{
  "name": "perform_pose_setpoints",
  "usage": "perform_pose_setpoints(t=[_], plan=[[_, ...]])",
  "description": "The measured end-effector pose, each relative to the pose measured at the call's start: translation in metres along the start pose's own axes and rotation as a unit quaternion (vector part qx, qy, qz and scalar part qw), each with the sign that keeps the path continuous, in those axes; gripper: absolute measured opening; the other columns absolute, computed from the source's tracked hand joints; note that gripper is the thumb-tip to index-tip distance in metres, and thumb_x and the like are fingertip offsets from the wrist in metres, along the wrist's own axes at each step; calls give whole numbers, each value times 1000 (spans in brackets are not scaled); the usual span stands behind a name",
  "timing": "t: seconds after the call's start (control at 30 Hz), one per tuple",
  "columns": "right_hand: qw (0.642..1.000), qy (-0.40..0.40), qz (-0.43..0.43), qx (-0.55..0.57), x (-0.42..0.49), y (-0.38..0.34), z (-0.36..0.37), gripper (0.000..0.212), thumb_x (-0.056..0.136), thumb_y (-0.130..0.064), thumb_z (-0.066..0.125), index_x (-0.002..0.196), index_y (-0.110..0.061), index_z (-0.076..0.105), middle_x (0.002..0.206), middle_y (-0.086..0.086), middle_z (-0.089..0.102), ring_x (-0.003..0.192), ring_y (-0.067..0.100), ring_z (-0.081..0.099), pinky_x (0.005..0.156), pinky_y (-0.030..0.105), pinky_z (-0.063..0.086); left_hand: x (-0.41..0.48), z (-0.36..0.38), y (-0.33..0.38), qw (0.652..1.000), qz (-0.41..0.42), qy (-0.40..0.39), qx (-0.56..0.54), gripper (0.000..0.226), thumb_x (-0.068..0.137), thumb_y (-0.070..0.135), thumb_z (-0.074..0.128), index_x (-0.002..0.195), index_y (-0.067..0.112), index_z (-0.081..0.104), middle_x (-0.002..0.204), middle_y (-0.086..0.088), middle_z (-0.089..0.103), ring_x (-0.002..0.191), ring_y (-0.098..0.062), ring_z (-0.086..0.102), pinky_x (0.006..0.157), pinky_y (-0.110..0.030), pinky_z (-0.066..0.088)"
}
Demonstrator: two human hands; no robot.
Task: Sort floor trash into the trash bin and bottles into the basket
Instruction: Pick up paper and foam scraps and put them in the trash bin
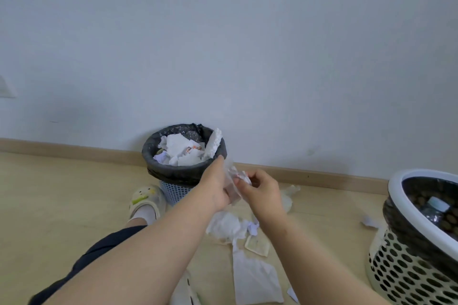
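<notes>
While the left hand (215, 189) and right hand (263, 193) both pinch what looks like a clear wrapper (231, 177) just short of the heaped trash bin (173, 173), a loose drop could slide off onto the floor (49, 193).

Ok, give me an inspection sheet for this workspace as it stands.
Surface: light wood floor, littered.
Job's things: trash bin, black liner, heaped with paper and foam; basket holds a bottle.
Clutter: crumpled tissues, flat white paper, small scrap by the basket.
Hands: left hand and right hand both hold a clear wrapper beside the bin.
Cables: nothing seen.
Surroundings: white wall, baseboard, slipper by the bin.
</notes>
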State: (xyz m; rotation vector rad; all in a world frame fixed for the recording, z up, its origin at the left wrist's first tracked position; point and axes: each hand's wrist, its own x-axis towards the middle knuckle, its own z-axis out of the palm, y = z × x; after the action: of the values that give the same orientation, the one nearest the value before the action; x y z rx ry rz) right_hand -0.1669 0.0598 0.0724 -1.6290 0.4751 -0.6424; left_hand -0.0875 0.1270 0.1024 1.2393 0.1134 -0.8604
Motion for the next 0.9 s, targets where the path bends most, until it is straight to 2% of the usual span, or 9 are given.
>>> perform_pose_setpoints(t=[0.1, 0.2, 0.27, 0.37, 0.43, 0.5, 0.63, 0.73, 0.9], plan=[[996, -87, -19, -2, -4, -21, 9, 17, 86, -10, 65, 71, -17, 68, 59, -12, 60, 57, 0, 51, 56, 11, 41, -12, -14, 19, 999, -7, -38, -26, 48, 95, 50, 43, 81, 5, 54, 67, -9, 62, 63, -21, 57, 64, -31, 48], [989, -137, -22, -47, -6, -34, 14, 19, 89, -17, 63, 70, -17, 65, 59, -11, 51, 56, 3, 43, 55, 15, 35, -16, -27, 24, 1000, 3, -23, 6, 30, 100, 21, 40, 82, 5, 57, 61, -8, 66, 53, -19, 62, 49, -25, 52], [988, -148, -8, -37, -5, -45, 16, 17, 91, -20, 60, 75, -19, 66, 68, -8, 59, 64, 5, 51, 62, 18, 40, -19, -36, 27, 1000, 21, -14, 15, 27, 98, 7, 37, 85, 3, 60, 58, -10, 67, 50, -19, 63, 45, -23, 53], [993, -118, 12, -12, 0, -58, 18, 16, 95, -15, 52, 81, -18, 58, 73, -6, 58, 68, 8, 53, 68, 21, 44, -21, -45, 33, 999, 36, 1, -10, 22, 100, 7, 39, 100, 1, 60, 75, -16, 67, 68, -27, 62, 60, -35, 52], [997, -69, 32, 27, 6, -68, 18, 8, 95, -8, 45, 87, -10, 47, 81, 7, 49, 72, 18, 45, 64, 28, 41, -21, -49, 37, 998, 54, 20, -21, 20, 98, 0, 39, 108, -1, 56, 81, -19, 64, 70, -28, 60, 53, -33, 54], [996, -22, 56, 62, 13, -78, 18, 4, 94, -6, 41, 94, -9, 43, 86, 10, 49, 70, 20, 47, 57, 26, 42, -19, -52, 41, 996, 80, 36, -23, 20, 95, -8, 38, 105, 2, 54, 83, -19, 62, 69, -28, 60, 50, -31, 53], [998, -21, 58, 18, 21, -91, 33, 18, 95, -11, 43, 112, -11, 44, 90, 7, 55, 63, 15, 51, 45, 20, 40, -23, -51, 48, 990, 128, 33, -42, 23, 94, -11, 37, 99, 4, 53, 86, -20, 62, 71, -29, 60, 66, -39, 51], [995, -26, 56, -82, 29, -87, 55, 40, 92, -10, 46, 131, -16, 41, 95, 4, 54, 79, 20, 54, 57, 23, 45, -22, -50, 50, 987, 137, 25, -81, 22, 94, -6, 40, 102, 5, 57, 89, -20, 63, 74, -30, 60, 71, -38, 47], [985, -3, 26, -172, 38, -82, 77, 29, 92, -9, 47, 118, -12, 60, 114, 1, 63, 90, 17, 54, 76, 24, 44, -14, -59, 54, 981, 154, 25, -118, 13, 92, 4, 54, 103, 9, 59, 98, -19, 67, 82, -32, 63, 71, -37, 51]])
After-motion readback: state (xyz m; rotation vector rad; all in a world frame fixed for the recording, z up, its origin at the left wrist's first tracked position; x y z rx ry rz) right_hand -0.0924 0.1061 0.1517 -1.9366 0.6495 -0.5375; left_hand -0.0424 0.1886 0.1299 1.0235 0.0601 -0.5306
